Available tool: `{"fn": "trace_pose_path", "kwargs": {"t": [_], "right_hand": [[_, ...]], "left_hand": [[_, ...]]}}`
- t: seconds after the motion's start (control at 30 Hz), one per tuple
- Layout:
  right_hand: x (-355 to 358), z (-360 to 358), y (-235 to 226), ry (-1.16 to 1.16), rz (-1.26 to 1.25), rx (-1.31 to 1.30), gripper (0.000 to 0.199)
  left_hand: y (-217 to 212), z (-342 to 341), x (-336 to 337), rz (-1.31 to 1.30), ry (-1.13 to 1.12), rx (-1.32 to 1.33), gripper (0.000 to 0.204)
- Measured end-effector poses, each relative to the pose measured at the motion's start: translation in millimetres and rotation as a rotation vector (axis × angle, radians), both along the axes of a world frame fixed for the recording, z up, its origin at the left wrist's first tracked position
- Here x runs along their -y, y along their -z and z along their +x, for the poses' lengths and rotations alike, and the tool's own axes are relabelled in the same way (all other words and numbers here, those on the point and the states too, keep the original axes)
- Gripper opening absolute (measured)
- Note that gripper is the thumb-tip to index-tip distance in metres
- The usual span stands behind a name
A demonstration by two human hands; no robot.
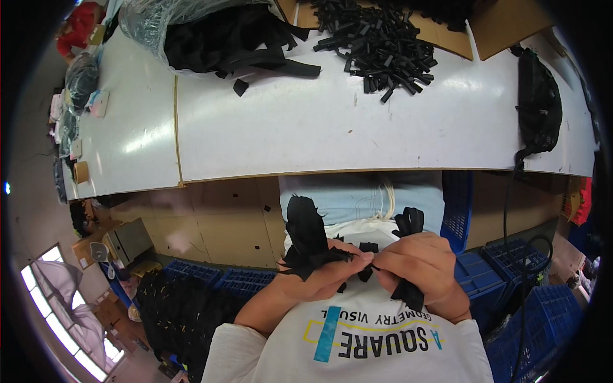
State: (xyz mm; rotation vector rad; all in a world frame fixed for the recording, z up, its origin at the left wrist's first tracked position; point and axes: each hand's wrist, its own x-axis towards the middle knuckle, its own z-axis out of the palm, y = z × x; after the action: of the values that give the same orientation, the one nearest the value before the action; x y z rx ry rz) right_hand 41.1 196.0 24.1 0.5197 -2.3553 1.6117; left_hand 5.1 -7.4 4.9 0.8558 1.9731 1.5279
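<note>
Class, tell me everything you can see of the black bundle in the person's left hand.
The black bundle looks like soft, matte fabric strips gathered together. Its top is broad and rounded with a slightly ragged tip; its lower end spreads into uneven, pointed ends. It stands roughly upright, held against the left hand, with its upper part seen in front of pale blue material. How many strips it has cannot be told.

Above the white shirt (389,306), the left hand (319,276) and right hand (418,263) each hold black strips (305,226), thumbs and fingertips meeting. The tabletop (345,131) ahead carries a heap (377,48) of small black pieces, a clear bag (145,22) with black cloth (214,38), and a black bundle (539,102) rightward. Blue crates (539,329) stand below.
</note>
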Motion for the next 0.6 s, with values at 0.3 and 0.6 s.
{"fn": "trace_pose_path", "kwargs": {"t": [0.3,0.6], "right_hand": [[0.2,2.7,-0.8,0.028,0.106,-0.017,0.03],[0.4,2.3,-4.4,0.016,0.124,0.025,0.028]], "left_hand": [[0.8,0.1,-3.3,-0.044,0.018,-0.211,0.05],[2.4,7.2,-10.4,0.086,-0.132,-0.049,0.023]]}}
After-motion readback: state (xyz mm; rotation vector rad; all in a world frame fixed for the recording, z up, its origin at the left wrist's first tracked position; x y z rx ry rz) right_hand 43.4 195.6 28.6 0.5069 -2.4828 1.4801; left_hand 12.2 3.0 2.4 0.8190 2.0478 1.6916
